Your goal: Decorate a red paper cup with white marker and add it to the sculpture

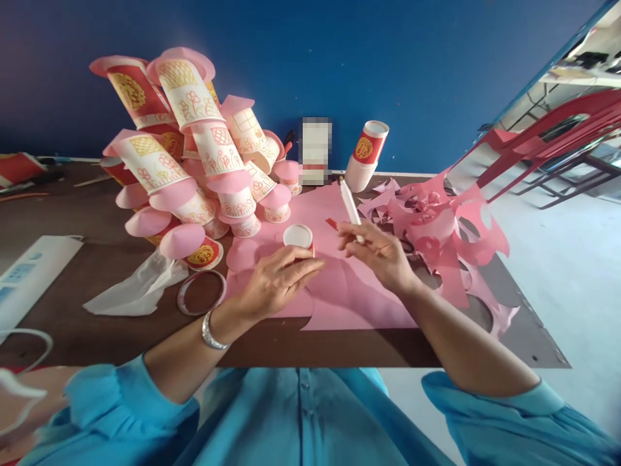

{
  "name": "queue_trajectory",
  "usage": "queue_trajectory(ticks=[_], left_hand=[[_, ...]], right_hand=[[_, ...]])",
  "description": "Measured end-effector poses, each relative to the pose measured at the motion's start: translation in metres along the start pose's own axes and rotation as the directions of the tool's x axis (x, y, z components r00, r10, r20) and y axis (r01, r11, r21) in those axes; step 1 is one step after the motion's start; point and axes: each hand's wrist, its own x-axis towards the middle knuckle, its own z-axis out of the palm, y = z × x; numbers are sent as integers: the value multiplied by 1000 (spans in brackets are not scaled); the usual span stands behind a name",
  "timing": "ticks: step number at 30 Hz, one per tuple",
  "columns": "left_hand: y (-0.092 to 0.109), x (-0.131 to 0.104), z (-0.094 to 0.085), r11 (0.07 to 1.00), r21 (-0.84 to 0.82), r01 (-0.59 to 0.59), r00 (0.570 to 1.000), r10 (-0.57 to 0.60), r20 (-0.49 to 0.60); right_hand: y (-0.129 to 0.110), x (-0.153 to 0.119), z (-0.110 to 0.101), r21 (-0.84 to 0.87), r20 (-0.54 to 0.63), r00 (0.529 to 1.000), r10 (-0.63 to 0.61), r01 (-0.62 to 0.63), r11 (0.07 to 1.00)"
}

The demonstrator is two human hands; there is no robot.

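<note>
A small paper cup (297, 237) stands mouth up on pink paper (347, 288), its white inside showing and a bit of red on its right side. My left hand (279, 278) wraps around the near side of the cup, hiding most of its wall. To the right, my right hand (381, 255) grips a white marker (350, 206) that points up and away, its tip yellowish. A short red piece (332, 223) sticks out to the left of those fingers; I cannot tell what it is.
Stacked paper cups with pink paper discs (220, 145) rise at the back left. Two stacked cups (367, 155) stand by the blue wall. Pink paper scraps (436, 226) lie to the right. A tape roll (201, 292) and a white plastic bag (138, 288) lie left.
</note>
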Motion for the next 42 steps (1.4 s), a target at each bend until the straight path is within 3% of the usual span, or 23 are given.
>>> queue_trajectory(ticks=[2,5,8,12,14,16,18,20,22,24,27,29,31,37,42], left_hand=[[1,0,0,1000,-24,13,1000,-14,-27],[2,2,-2,999,-36,35,998,-37,-51],[-1,2,-4,996,37,80,993,-77,-92],[-15,-4,-4,941,27,338,928,-328,-175],[-23,-7,-2,882,-61,467,878,-471,-89],[-29,-9,1,813,-121,570,821,-567,64],[-31,-8,4,748,-146,647,761,-622,186],[-29,-6,6,701,-189,687,726,-652,219],[-26,-2,7,647,-313,695,715,-670,202],[-21,1,6,553,-468,690,696,-685,217],[-14,2,6,360,-577,733,614,-715,334],[-10,1,6,291,-568,770,563,-729,390],[-8,0,6,271,-575,772,562,-715,416],[-13,-3,-3,280,-645,711,685,-484,545],[-18,-4,-2,297,-635,713,687,-476,549]], right_hand=[[-6,-6,14,-2,122,992,12,-12,1000],[-11,-11,29,73,166,985,36,-48,996],[-6,-12,31,45,60,998,26,-28,999],[21,-5,16,-378,-115,987,-116,64,924],[38,-1,7,-526,-112,988,-105,31,850],[51,1,2,-639,-73,995,-61,1,769],[56,1,0,-711,-69,995,-69,0,703],[52,-1,2,-731,-72,990,-124,32,681],[43,-5,7,-689,-55,987,-150,71,721],[34,-10,15,-584,-9,995,-96,73,809],[29,-17,29,-404,80,994,-68,95,910],[30,-20,37,-330,103,993,-53,85,940],[33,-21,40,-295,104,994,-29,59,954],[32,-22,35,-283,77,997,-12,33,959],[27,-19,31,-273,82,996,-44,65,960]])
